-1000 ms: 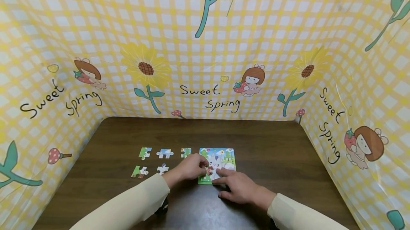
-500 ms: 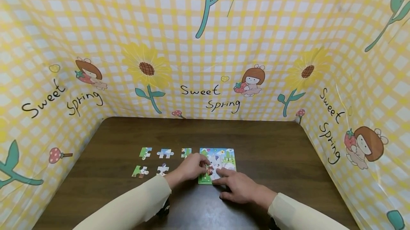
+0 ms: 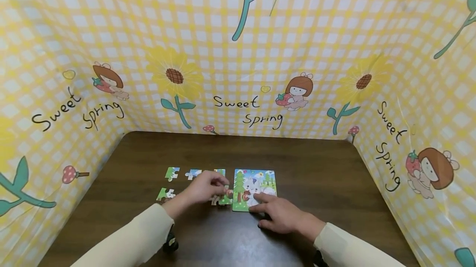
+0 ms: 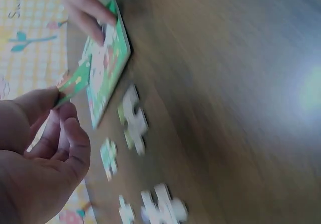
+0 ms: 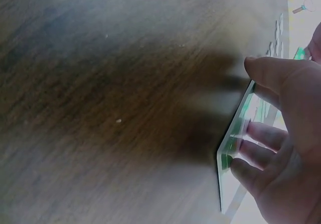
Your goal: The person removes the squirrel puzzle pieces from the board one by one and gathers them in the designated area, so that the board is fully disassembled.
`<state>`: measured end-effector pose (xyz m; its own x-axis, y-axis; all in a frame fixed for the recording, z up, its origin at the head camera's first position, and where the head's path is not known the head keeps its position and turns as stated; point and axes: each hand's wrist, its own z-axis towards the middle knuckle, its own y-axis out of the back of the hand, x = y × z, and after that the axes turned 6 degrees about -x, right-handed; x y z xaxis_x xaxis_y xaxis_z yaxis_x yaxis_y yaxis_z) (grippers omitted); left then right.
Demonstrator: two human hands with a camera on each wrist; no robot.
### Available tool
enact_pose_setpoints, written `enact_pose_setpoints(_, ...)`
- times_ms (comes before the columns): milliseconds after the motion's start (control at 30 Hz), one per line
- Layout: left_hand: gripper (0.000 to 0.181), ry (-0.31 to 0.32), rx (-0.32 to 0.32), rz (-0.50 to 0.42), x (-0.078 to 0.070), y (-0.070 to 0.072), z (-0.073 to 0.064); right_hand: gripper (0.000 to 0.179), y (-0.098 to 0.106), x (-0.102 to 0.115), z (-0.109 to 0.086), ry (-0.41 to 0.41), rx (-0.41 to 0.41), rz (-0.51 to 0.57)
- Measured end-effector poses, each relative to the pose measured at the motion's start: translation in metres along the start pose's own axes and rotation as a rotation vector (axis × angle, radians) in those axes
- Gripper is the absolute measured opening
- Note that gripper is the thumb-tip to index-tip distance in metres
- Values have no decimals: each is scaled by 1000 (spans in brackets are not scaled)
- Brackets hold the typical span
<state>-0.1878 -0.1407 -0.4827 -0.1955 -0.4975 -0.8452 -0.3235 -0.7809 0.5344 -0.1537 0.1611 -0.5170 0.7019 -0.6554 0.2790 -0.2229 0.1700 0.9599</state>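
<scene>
My left hand [image 3: 203,186] pinches a green jigsaw piece [image 4: 75,86] with a reddish-brown patch. It holds the piece just left of the square picture puzzle board [image 3: 241,208], tilted in the left wrist view. My right hand [image 3: 280,215] rests on the board's lower right part, fingers extended and fingertips touching the picture. Printed on the board are a white animal, green trees and flowers. Loose jigsaw pieces lie under and beside my left hand, among them a green and white piece [image 3: 172,173] and a blue and white piece [image 3: 193,173]; the hand partly hides others.
The loose pieces lie in two rough rows on the brown wooden table [image 3: 316,163], left of the board. A yellow checked cloth [image 3: 238,64] with printed flowers and figures surrounds the table at the back and both sides.
My left hand has moved left off the board, carrying the jigsaw piece and uncovering the board's left side. My right hand stays on the board. The head view has shifted slightly.
</scene>
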Motion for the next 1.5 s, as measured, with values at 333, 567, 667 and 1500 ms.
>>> enact_pose_setpoints(333,14,61,-3,25,36,57,-56,51,-3,1,0,4,6,-34)
enact_pose_setpoints(567,20,133,16,-29,67,80,-83,49,0,1,-3,-21,5,-10)
enact_pose_setpoints(667,18,133,5,-2,77,89,-91,49,1,1,-4,-20,4,-12)
enact_pose_setpoints(1500,4,198,-132,298,99,99,-112,50,1,1,-3,-10,4,-24)
